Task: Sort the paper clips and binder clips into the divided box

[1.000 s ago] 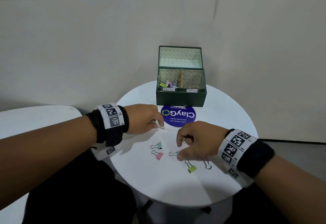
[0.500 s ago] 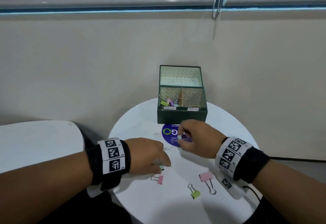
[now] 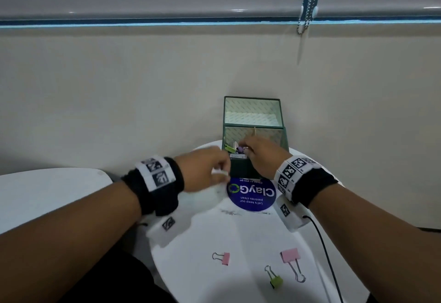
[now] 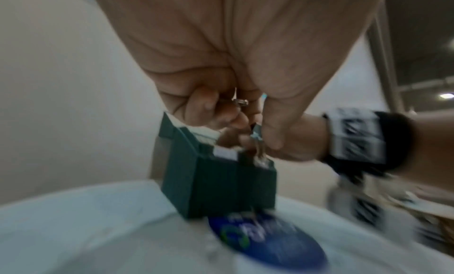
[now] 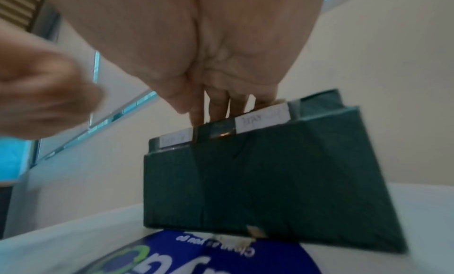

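The green divided box (image 3: 241,171) stands open at the back of the round white table (image 3: 238,243); coloured clips (image 3: 229,148) lie in its front left compartment. My right hand (image 3: 260,152) reaches over that compartment. Its fingers (image 5: 217,107) point straight down behind the box's front wall (image 5: 270,181), tips hidden. My left hand (image 3: 202,171) hovers just left of the box front and pinches a teal binder clip (image 4: 256,136) by its wire handles, close to the box (image 4: 221,185). Near the front of the table lie a small pink (image 3: 224,258), a green (image 3: 276,281) and a larger pink binder clip (image 3: 290,255).
A round blue sticker (image 3: 251,194) lies on the table before the box, with thin wire paper clips (image 3: 229,212) beside it. A black cable (image 3: 322,243) runs down the right side. A second white table (image 3: 47,195) stands to the left. A wall rises directly behind the box.
Both hands moved from the table's front to the box. The right hand went from above the sticker to over the left compartment. The left hand lifted the teal clip off the table.
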Demonstrator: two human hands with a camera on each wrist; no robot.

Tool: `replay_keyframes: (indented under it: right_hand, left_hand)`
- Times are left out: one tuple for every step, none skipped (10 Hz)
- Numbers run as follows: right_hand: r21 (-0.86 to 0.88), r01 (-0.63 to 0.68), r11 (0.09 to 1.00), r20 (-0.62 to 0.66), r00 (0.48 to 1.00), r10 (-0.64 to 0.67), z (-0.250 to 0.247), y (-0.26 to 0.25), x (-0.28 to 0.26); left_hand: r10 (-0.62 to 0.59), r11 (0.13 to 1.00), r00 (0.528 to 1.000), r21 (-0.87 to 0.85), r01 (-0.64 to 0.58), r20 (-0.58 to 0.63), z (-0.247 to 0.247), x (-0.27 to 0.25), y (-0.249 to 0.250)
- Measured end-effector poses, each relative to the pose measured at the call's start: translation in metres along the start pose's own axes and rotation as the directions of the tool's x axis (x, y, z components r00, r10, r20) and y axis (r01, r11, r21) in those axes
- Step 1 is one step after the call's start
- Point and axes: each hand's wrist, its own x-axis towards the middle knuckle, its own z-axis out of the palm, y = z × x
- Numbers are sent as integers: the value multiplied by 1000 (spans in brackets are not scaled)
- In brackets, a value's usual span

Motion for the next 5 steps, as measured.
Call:
replay_keyframes:
  right_hand:
    - [67, 32, 997, -120, 992, -23, -6, 9, -22]
    - [18, 74, 997, -179, 981, -70, -13, 13, -57]
    - [-2, 105, 994, 104, 989, -104, -19, 12, -102]
    - [-48, 122, 991, 271, 957, -105, -23, 14, -139]
    - [-49, 96, 994, 356, 932, -73, -22, 14, -165]
  left_hand:
    - [-133, 988, 964, -111, 110, -229, -18, 38, -7]
    - [-213, 971, 930, -168, 168, -299, -13, 77, -2]
    - [-173, 984, 950, -94, 153, -260, 3, 105, 4]
    - [-175, 978, 970, 87, 191, -167, 10, 114, 0]
    - [-141, 964, 969, 196, 182, -204, 12, 112, -1]
